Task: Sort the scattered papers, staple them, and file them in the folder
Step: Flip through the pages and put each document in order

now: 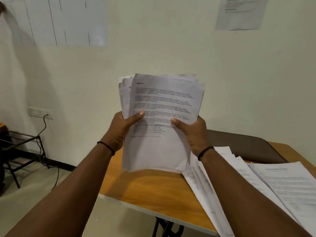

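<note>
Two hands (119,129), one paper stack (160,117)

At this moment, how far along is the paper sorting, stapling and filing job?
Early. Done: some sheets gathered into a stack held upright above the table. In hand: the left hand and right hand each have a grip on the stack's sides, thumbs on the front page, edges still uneven. Left: more papers lie fanned on the table; no stapler is visible, and the dark folder behind them holds nothing I can see.
</note>
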Motion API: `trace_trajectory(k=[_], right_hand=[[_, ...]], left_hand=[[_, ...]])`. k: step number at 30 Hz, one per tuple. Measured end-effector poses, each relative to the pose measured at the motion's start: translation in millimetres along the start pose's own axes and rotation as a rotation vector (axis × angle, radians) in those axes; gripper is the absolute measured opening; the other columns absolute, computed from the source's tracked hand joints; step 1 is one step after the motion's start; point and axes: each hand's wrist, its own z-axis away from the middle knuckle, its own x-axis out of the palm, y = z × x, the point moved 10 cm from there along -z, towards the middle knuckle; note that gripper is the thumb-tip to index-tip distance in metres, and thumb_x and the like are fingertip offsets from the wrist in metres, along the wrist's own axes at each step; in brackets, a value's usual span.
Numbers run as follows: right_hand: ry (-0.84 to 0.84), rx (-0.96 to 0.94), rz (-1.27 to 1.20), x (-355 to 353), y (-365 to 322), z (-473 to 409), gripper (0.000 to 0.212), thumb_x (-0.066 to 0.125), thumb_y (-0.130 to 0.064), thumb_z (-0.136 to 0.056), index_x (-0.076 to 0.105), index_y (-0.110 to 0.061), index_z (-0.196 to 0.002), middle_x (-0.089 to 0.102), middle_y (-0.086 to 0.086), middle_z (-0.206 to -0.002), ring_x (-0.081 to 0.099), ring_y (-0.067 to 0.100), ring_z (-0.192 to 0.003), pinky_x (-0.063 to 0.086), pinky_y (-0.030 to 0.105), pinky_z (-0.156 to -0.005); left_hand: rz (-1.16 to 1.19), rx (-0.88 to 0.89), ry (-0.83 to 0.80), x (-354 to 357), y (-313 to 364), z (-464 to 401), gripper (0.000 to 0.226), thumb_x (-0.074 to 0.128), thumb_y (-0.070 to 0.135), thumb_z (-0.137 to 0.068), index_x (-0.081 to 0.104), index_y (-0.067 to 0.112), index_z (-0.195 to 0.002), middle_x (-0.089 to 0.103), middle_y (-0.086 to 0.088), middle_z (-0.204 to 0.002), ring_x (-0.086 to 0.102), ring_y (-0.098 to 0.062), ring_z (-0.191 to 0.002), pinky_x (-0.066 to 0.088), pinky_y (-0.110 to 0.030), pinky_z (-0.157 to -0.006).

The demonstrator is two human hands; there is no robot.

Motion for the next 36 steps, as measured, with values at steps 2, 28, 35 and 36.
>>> trace_trajectory(k=[2,28,35,36], right_hand=[[0.015,-0.017,0.014,-6,-8,-4,0.046,0.086,-0.016,-0.074,0.066,-0.012,-0.115,0.075,-0.002,-0.104,0.073,0.014,-0.094,0.06,0.027,-0.078],[-0.033,0.662,0.385,-57,149,79,0.012,0.062,-0.018,-0.092,0.06,-0.013,-0.103,0.067,0.012,-0.081,0.058,0.017,-0.061,0.051,0.028,-0.055],[0.247,0.46,0.343,-103,115,68,0.01,0.058,-0.015,-0.097,0.068,-0.013,-0.095,0.072,0.009,-0.08,0.059,0.015,-0.056,0.051,0.026,-0.047],[0.272,0.455,0.362,-113,112,70,0.01,0.059,-0.016,-0.097,0.068,-0.014,-0.094,0.072,0.007,-0.079,0.059,0.015,-0.055,0.051,0.025,-0.047]], left_hand=[[0.004,0.035,-0.004,0,13,-5,0.043,0.076,0.027,-0.084,0.068,0.01,-0.122,0.072,-0.008,-0.119,0.07,-0.026,-0.108,0.058,-0.038,-0.089],[-1.0,-0.765,0.185,-71,-160,61,0.014,0.058,0.012,-0.083,0.061,0.002,-0.093,0.061,-0.01,-0.079,0.056,-0.024,-0.068,0.04,-0.028,-0.054],[-1.392,-0.422,0.138,23,-120,36,0.03,0.06,0.029,-0.089,0.058,0.009,-0.111,0.061,-0.015,-0.116,0.055,-0.033,-0.111,0.044,-0.036,-0.092],[-1.287,-0.462,0.047,47,-131,38,0.028,0.059,0.033,-0.091,0.061,0.009,-0.106,0.064,-0.012,-0.107,0.06,-0.03,-0.105,0.046,-0.033,-0.087]])
